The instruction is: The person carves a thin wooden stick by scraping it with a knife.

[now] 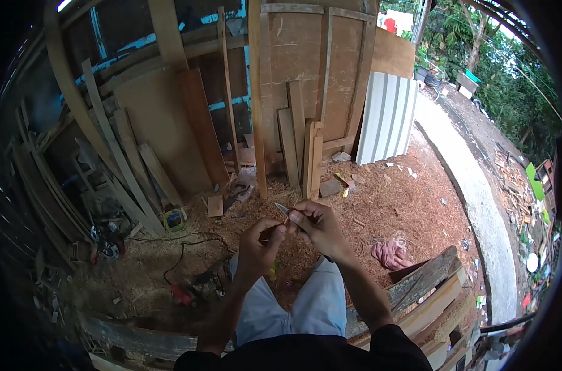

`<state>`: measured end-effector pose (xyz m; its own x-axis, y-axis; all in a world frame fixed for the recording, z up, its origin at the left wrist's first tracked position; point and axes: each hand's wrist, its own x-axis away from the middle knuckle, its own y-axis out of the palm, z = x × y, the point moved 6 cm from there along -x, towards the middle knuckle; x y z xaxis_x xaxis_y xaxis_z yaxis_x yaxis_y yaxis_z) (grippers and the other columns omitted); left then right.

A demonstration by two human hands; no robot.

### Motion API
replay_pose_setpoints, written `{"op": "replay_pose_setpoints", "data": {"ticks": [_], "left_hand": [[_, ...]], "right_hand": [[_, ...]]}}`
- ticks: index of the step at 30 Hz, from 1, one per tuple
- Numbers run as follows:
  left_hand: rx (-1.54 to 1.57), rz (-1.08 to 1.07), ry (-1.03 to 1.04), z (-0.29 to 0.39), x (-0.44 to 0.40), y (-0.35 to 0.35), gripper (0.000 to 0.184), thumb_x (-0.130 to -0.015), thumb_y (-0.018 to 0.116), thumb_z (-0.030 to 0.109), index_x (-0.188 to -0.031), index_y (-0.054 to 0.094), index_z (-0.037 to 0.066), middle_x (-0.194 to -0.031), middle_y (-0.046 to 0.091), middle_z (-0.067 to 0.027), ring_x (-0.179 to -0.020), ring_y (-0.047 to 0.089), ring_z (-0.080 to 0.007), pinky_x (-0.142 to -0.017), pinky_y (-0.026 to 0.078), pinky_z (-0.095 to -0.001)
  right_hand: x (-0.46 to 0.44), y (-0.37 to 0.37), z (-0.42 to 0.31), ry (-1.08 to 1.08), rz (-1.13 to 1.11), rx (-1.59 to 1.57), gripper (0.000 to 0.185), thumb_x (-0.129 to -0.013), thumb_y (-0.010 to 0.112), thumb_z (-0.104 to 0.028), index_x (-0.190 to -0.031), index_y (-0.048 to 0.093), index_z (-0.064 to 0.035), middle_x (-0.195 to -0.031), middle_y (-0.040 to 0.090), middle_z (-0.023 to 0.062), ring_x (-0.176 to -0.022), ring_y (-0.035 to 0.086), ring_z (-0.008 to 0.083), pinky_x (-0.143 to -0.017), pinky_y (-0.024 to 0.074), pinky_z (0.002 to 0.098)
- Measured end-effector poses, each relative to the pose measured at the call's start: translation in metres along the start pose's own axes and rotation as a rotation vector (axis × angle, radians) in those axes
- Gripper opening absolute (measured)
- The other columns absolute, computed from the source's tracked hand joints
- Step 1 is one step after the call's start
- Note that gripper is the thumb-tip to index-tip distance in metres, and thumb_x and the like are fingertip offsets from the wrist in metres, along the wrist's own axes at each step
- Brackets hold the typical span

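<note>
Both of my hands meet in front of my knees, near the middle of the view. My right hand (318,226) is closed on a small knife, whose short pointed blade (282,209) sticks out to the upper left past the thumb. Its handle is hidden in the fingers. Thumb against fingers, my left hand (261,244) pinches a thin pale stick (286,219) that crosses close to the blade. Most of the stick is covered by my fingers, and whether the blade touches it I cannot tell.
Wood shavings (380,204) cover the ground. Planks (290,145) lean on the wall ahead, beside a corrugated sheet (389,117). A red power tool (183,295) with a cord lies at left. A pink cloth (390,252) lies right, near a weathered beam (426,281).
</note>
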<state>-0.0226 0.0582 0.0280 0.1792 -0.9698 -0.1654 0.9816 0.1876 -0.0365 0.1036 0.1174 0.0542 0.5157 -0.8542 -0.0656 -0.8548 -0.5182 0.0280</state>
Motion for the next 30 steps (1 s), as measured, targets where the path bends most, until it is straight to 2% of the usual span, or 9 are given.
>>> {"op": "replay_pose_setpoints", "data": {"ticks": [3,5,7,12,14,15,17,21,30], "left_hand": [[-0.033,-0.010,0.031,0.002,0.000,0.003,0.017,-0.089,0.056,0.015,-0.091,0.060,-0.001,-0.068,0.059,-0.0030,-0.060,0.053,-0.0059,-0.055,0.043,-0.0221],[-0.026,0.017,0.089,0.002,0.002,0.003,0.015,-0.089,0.057,0.016,-0.093,0.061,0.002,-0.065,0.056,0.0001,-0.054,0.047,-0.0031,-0.048,0.036,-0.0191],[-0.012,0.005,0.058,0.004,0.003,0.005,0.016,-0.089,0.057,0.016,-0.093,0.062,0.001,-0.066,0.056,-0.0005,-0.054,0.047,-0.0032,-0.048,0.036,-0.0191],[0.003,0.003,0.022,0.011,0.001,0.005,0.017,-0.090,0.056,0.017,-0.091,0.063,0.001,-0.068,0.058,-0.0018,-0.053,0.046,-0.0033,-0.048,0.036,-0.0187],[-0.077,0.000,0.020,0.014,0.001,0.003,0.019,-0.090,0.055,0.015,-0.091,0.061,-0.003,-0.071,0.063,-0.0064,-0.065,0.060,-0.0094,-0.059,0.045,-0.0226],[-0.077,0.001,0.019,0.014,0.001,0.003,0.019,-0.090,0.055,0.015,-0.091,0.061,-0.003,-0.071,0.063,-0.0064,-0.065,0.060,-0.0094,-0.059,0.045,-0.0226],[-0.101,0.015,0.147,0.021,0.002,0.005,0.017,-0.090,0.055,0.014,-0.090,0.061,-0.003,-0.071,0.062,-0.0063,-0.064,0.058,-0.0083,-0.057,0.044,-0.0225],[-0.111,0.025,0.092,0.016,0.006,0.006,0.016,-0.089,0.057,0.014,-0.089,0.061,-0.001,-0.071,0.060,-0.0042,-0.059,0.053,-0.0065,-0.056,0.042,-0.0223],[-0.269,0.124,0.255,0.026,0.001,0.009,0.008,-0.085,0.060,0.007,-0.088,0.059,0.000,-0.065,0.055,-0.0068,-0.055,0.048,-0.0078,-0.049,0.039,-0.0247]], "right_hand": [[0.001,-0.009,-0.003,-0.005,0.022,-0.008,0.018,-0.092,0.055,-0.019,-0.088,0.059,-0.0014,-0.066,0.059,0.0016,-0.052,0.046,0.0034,-0.046,0.0347,0.0181],[-0.001,-0.015,0.000,0.026,0.027,0.025,0.018,-0.092,0.055,-0.019,-0.088,0.059,-0.0011,-0.066,0.059,0.0016,-0.052,0.046,0.0034,-0.046,0.0347,0.0182],[-0.004,-0.018,-0.002,-0.071,0.043,0.018,0.018,-0.092,0.054,-0.018,-0.089,0.058,-0.0008,-0.067,0.059,0.0018,-0.052,0.047,0.0035,-0.046,0.0348,0.0183],[-0.001,-0.010,-0.007,-0.076,-0.027,0.041,0.018,-0.092,0.054,-0.018,-0.088,0.058,-0.0010,-0.067,0.059,0.0021,-0.050,0.046,0.0036,-0.045,0.0343,0.0181],[0.000,-0.006,-0.006,-0.104,-0.062,0.043,0.018,-0.092,0.054,-0.018,-0.088,0.058,-0.0011,-0.067,0.059,0.0021,-0.050,0.045,0.0035,-0.045,0.0341,0.0180],[0.000,-0.006,-0.004,-0.069,-0.063,0.015,0.017,-0.092,0.054,-0.017,-0.088,0.058,-0.0009,-0.066,0.059,0.0020,-0.050,0.046,0.0034,-0.045,0.0342,0.0178],[0.000,-0.010,-0.003,-0.032,-0.062,-0.013,0.017,-0.092,0.054,-0.017,-0.087,0.058,-0.0008,-0.066,0.059,0.0019,-0.050,0.046,0.0033,-0.045,0.0343,0.0177],[-0.003,-0.021,0.001,0.035,0.020,0.020,0.016,-0.091,0.055,-0.015,-0.089,0.059,0.0005,-0.068,0.059,0.0022,-0.053,0.047,0.0039,-0.045,0.0353,0.0183],[-0.006,-0.014,0.008,0.016,-0.037,0.048,0.019,-0.091,0.056,-0.018,-0.086,0.061,-0.0005,-0.065,0.058,0.0001,-0.050,0.046,0.0039,-0.043,0.0344,0.0201]]}}
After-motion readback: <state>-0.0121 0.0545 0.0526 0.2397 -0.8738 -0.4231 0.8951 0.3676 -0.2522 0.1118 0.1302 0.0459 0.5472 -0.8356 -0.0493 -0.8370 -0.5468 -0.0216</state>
